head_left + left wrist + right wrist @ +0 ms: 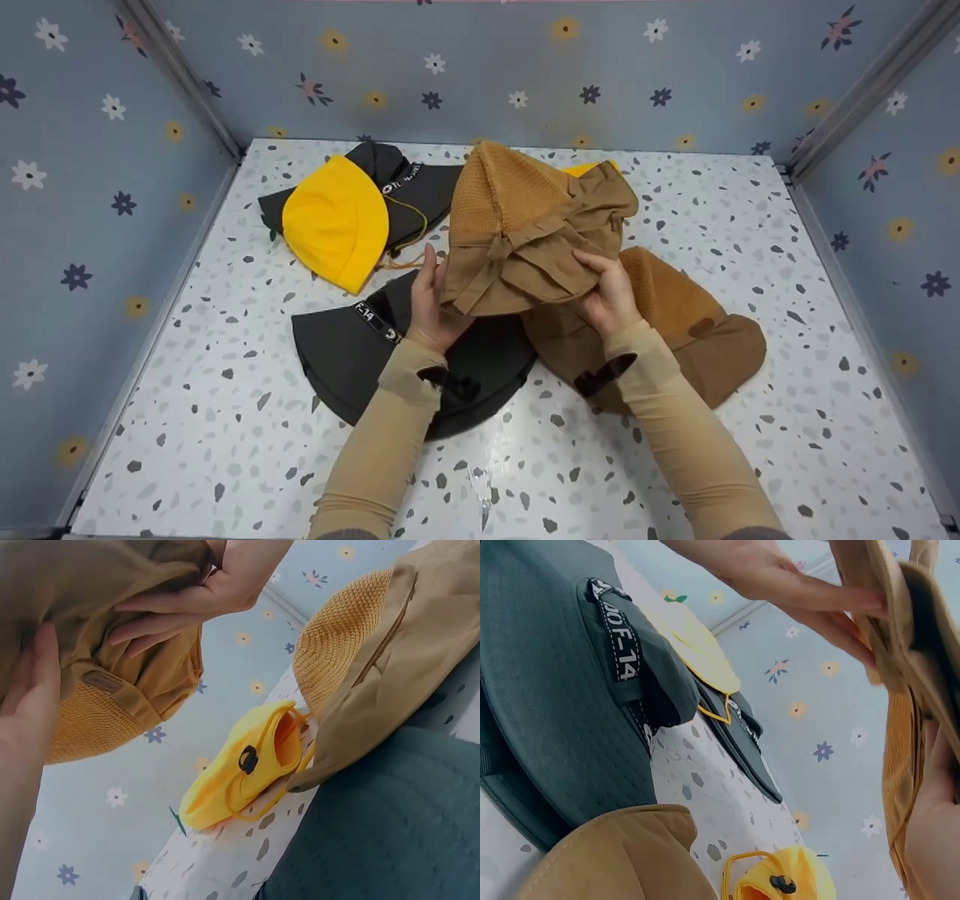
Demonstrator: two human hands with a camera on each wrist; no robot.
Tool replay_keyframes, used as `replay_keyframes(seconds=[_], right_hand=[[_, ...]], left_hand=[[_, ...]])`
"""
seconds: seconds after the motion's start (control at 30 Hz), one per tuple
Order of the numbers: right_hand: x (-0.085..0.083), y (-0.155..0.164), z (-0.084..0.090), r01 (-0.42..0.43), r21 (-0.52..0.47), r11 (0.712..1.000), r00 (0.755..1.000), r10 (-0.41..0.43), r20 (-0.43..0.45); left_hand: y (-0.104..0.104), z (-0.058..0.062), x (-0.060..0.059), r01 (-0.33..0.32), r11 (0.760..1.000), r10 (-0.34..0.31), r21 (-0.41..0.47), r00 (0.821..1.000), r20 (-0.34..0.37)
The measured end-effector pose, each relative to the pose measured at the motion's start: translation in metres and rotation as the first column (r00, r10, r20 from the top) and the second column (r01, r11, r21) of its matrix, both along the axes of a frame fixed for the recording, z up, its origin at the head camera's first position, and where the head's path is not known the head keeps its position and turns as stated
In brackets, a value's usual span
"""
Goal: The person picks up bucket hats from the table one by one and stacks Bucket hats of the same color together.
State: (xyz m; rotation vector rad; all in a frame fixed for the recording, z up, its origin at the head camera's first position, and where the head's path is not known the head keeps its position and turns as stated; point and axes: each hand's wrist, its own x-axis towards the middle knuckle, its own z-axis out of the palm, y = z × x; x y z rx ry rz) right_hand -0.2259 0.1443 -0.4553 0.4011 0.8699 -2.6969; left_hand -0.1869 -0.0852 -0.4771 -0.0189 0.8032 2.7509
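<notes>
Both hands hold a brown sun hat (517, 217) with a knitted tan crown and a creased cloth brim, raised above the table. My left hand (435, 311) grips the brim's left edge, its thumb pointing up. At the lower right of the brim, my right hand (611, 296) grips the cloth, thumb on top. A small label shows on the held hat (105, 682) in the left wrist view. Below the hands lie a black wide-brimmed hat (337, 352) with a lettered band and a second brown hat (720, 352).
At the back left, a yellow hat (337, 217) with a cord leans over another black hat (435, 184). Behind the held hat sits another yellow hat (802, 870) with a cord and black toggle. Blue flowered panels (487, 67) enclose the speckled white table (825, 450).
</notes>
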Motion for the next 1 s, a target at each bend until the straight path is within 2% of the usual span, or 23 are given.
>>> replay_keyframes(seconds=[0.1, 0.2, 0.3, 0.37, 0.43, 0.57, 0.67, 0.83, 1.0], right_hand=[[0.002, -0.002, 0.0, 0.053, 0.006, 0.999, 0.999, -0.052, -0.015], [0.004, -0.005, -0.001, 0.097, 0.009, 0.995, 0.995, -0.097, -0.015], [0.005, -0.009, -0.002, 0.153, 0.021, 0.988, 0.988, -0.153, -0.008], [0.006, -0.012, -0.004, 0.204, 0.021, 0.979, 0.979, -0.204, -0.005], [0.008, -0.016, -0.005, 0.26, 0.005, 0.966, 0.966, -0.26, -0.007], [0.012, -0.026, -0.006, 0.351, -0.043, 0.935, 0.936, -0.352, -0.005], [0.016, -0.031, -0.006, 0.379, -0.077, 0.922, 0.925, -0.38, 0.003], [0.023, -0.039, -0.008, 0.376, -0.125, 0.918, 0.924, -0.381, -0.023], [0.031, -0.044, -0.011, 0.321, -0.157, 0.934, 0.941, -0.333, -0.055]], left_hand=[[0.005, 0.0, -0.001, 0.006, 0.991, -0.003, 0.132, 1.0, -0.025], [0.009, 0.0, -0.001, -0.005, 0.979, 0.009, 0.205, 1.0, -0.015], [0.015, 0.0, -0.001, -0.029, 0.955, 0.034, 0.297, 0.999, -0.01], [0.018, 0.0, -0.001, -0.043, 0.939, 0.055, 0.342, 0.998, -0.027], [0.021, 0.0, 0.0, -0.051, 0.933, 0.079, 0.356, 0.995, -0.065], [0.03, 0.002, 0.003, -0.093, 0.967, 0.123, 0.236, 0.986, -0.114], [0.037, 0.003, 0.005, -0.144, 0.98, 0.16, 0.139, 0.981, -0.112], [0.05, 0.007, 0.007, -0.214, 0.977, 0.215, 0.016, 0.972, -0.095], [0.055, 0.009, 0.006, -0.259, 0.963, 0.257, -0.067, 0.965, -0.046]])
